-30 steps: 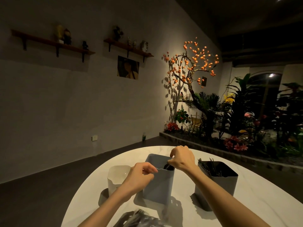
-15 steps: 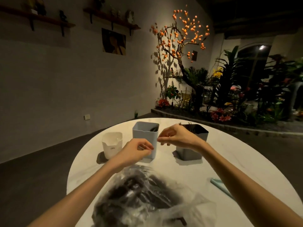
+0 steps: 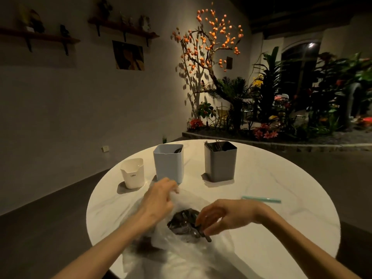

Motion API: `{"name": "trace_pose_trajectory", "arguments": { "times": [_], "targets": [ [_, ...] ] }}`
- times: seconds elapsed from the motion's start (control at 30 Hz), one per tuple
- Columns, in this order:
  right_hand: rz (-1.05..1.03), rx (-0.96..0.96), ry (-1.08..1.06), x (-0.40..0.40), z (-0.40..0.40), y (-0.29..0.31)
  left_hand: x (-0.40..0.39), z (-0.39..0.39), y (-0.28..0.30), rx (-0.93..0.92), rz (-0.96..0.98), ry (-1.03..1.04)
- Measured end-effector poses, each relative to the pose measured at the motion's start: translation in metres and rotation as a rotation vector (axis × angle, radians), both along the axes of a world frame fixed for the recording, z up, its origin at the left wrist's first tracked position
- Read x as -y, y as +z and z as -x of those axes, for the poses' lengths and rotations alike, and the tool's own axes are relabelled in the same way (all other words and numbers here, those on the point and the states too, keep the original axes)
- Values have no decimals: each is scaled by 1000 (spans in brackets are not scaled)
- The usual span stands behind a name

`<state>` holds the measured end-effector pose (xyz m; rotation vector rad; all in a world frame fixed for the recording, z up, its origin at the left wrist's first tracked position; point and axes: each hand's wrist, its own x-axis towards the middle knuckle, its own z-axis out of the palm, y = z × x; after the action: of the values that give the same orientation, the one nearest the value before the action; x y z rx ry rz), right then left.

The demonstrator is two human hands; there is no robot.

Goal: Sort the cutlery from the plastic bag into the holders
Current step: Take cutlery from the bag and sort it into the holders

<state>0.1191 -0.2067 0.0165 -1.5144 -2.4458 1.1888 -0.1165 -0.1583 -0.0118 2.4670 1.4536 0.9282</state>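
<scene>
Both hands have been brought down from the holders to the plastic bag (image 3: 181, 244) at the 6 o'clock edge of the table (image 3: 281, 218). The bag's upper edge is pinched and lifted by the left hand (image 3: 159, 200), so that its mouth is held open. The right hand (image 3: 223, 216) is curled over the opening, its fingertips closed on a dark piece of cutlery (image 3: 205, 235) at the top of the pile.

Three holders are set in a row at 12 o'clock: a white holder (image 3: 132, 174) at the left, a pale blue holder (image 3: 168, 164) in the middle and a dark grey holder (image 3: 220, 162) at the right, with thin pieces already standing in the grey one. A green straw (image 3: 261, 199) lies at 3 o'clock.

The cutlery is judged light, stiff and smooth, probably plastic, and liable to tangle; it is best taken by the handle. The film is thin, slippery and easily dragged along.
</scene>
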Motion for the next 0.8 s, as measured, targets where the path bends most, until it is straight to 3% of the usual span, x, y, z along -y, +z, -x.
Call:
{"name": "trace_pose_trajectory", "arguments": {
  "times": [0.1, 0.17, 0.23, 0.37, 0.5, 0.6, 0.67, 0.73, 0.8],
  "targets": [
    [-316, 8, -67, -13, 7, -17, -1, 4, 17, 331, 15, -45],
    [-430, -64, -133, -21, 8, -17, 3, 6, 24, 419, 86, -104],
    [-442, -119, -130, -28, 10, -13, 5, 11, 23, 260, 81, -114],
    [-397, -84, -113, -40, 18, -14, 18, 12, 7, -357, -63, 56],
    [-344, 92, -106, -50, 25, -18, 14, 16, -15, -629, 27, 216],
    [-509, 409, -158, -55, 32, -23, 8, 20, -17, -625, -6, 305],
    [-631, 488, -225, -56, 42, -25, 6, 22, -15, -535, -13, 285],
    [-679, 391, -239, -55, 51, -26, 4, 23, -13, -444, 28, 231],
    [-596, 214, -171, -54, 61, -24, 7, 23, -9, -370, 88, 193]
  ]
}}
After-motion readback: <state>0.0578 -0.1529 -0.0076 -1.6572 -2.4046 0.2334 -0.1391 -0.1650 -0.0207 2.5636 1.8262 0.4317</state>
